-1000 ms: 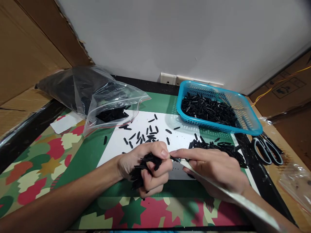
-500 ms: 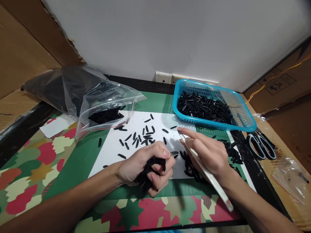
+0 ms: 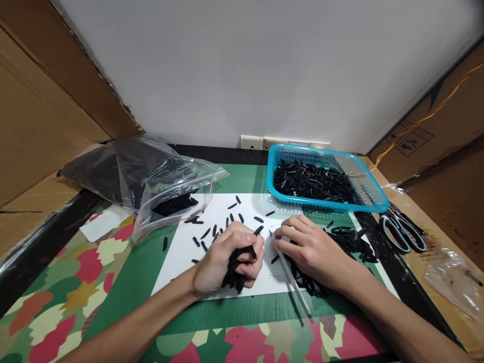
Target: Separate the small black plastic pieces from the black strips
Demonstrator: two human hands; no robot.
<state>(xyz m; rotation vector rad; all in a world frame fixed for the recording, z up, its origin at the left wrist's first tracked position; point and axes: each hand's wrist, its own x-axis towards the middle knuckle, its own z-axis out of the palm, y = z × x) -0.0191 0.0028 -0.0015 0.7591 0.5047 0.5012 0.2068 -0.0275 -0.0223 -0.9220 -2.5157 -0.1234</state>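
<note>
My left hand point(image 3: 219, 254) is closed around a bunch of small black strips point(image 3: 236, 267), just over the white sheet point(image 3: 181, 262). One more black strip point(image 3: 258, 230) sticks out between its thumb and forefinger. To its right, my right hand point(image 3: 313, 249) has its fingers curled on a slim white pen-like tool point(image 3: 293, 282), whose grey pointed tip is directed toward the left hand; the tool's exact kind is unclear. Loose black strips point(image 3: 205, 233) lie scattered on the sheet behind the left hand. A darker heap point(image 3: 310, 285) is partly hidden below my right hand.
A blue basket point(image 3: 328, 204) of black pieces stands at the back right. At the left lies a clear zip bag point(image 3: 177, 174) of black pieces. Scissors point(image 3: 403, 232) and a small clear plastic bag point(image 3: 451, 282) are at the right edge. Cardboard point(image 3: 45, 116) and a wall border the table.
A black strip now juts up from my left thumb and forefinger. My right hand has turned over the tool, its fingers nearer the left hand. The view has tilted slightly upward.
</note>
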